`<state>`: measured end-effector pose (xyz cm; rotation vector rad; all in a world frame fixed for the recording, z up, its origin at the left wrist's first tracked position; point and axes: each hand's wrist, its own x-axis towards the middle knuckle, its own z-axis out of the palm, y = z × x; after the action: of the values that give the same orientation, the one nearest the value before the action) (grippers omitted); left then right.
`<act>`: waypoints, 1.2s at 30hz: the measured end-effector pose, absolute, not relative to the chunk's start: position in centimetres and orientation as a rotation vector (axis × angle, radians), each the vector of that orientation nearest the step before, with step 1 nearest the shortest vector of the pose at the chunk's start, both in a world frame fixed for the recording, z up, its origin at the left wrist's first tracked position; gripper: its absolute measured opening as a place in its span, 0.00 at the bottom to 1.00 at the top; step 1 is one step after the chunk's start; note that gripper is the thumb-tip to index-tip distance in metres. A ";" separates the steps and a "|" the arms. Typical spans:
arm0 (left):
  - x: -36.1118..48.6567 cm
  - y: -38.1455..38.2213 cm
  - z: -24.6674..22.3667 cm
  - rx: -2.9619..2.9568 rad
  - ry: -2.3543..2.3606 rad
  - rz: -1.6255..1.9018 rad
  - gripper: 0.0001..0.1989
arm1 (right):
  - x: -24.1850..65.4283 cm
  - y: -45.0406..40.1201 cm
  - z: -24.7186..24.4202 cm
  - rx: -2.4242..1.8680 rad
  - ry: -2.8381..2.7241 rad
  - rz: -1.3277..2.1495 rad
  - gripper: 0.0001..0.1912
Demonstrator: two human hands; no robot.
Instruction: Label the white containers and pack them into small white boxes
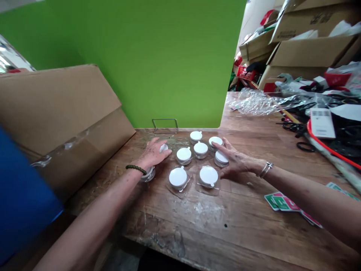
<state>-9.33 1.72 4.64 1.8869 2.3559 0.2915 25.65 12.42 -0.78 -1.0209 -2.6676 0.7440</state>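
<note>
Several small round clear containers with white tabbed lids stand on the wooden table. My left hand (153, 153) curls over one white-lidded container (163, 148), which shows between the thumb and fingers. Under that wrist is another clear container (149, 175), partly hidden. My right hand (235, 158) has its fingers spread around a white-lidded container (221, 157); a fingertip reaches over the lid of another container (215, 141). Between the hands are more lidded containers, including a front left one (178, 177) and a front right one (208, 175), both on clear plastic pieces.
A green panel (146, 64) rises behind the containers, with a wire stand (165, 126) at its foot. A cardboard box (56, 113) and a blue object (22, 199) are at left. Cards (282, 202), plastic wrap (256, 102) and piled clutter lie at right.
</note>
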 end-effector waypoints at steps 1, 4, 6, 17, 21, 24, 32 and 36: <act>-9.6 1.0 5.0 1.882 2.375 0.308 0.30 | 25.0 12.9 -1.0 -0.984 -2.664 0.744 0.71; -10.1 -2.7 5.9 1.950 2.430 0.473 0.31 | 23.2 14.5 -1.6 -0.855 -2.664 0.756 0.70; -10.3 -5.4 5.9 1.989 2.507 0.630 0.32 | 22.3 15.3 -1.7 -0.791 -2.673 0.752 0.67; -10.7 -8.4 -0.8 1.146 2.655 1.182 0.29 | 27.5 10.1 2.0 -0.685 -2.744 0.377 0.37; -8.8 -6.2 -1.8 1.082 2.656 1.228 0.30 | 32.9 5.3 1.6 -0.664 -2.810 0.333 0.29; -7.6 -4.5 -1.8 1.037 2.657 1.280 0.31 | 35.8 -0.2 2.9 -0.705 -2.782 0.430 0.25; -5.8 -1.2 -0.9 0.936 2.582 1.380 0.32 | 37.9 -9.2 2.9 -0.964 -2.596 0.579 0.14; -5.9 -0.7 -1.0 0.857 2.642 1.348 0.25 | 39.0 -8.3 -0.4 -1.260 -2.384 0.208 0.21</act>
<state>-5.92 -0.75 -1.02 0.8569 2.6421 1.3480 38.99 -8.29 -0.37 -1.2603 -2.3837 0.2084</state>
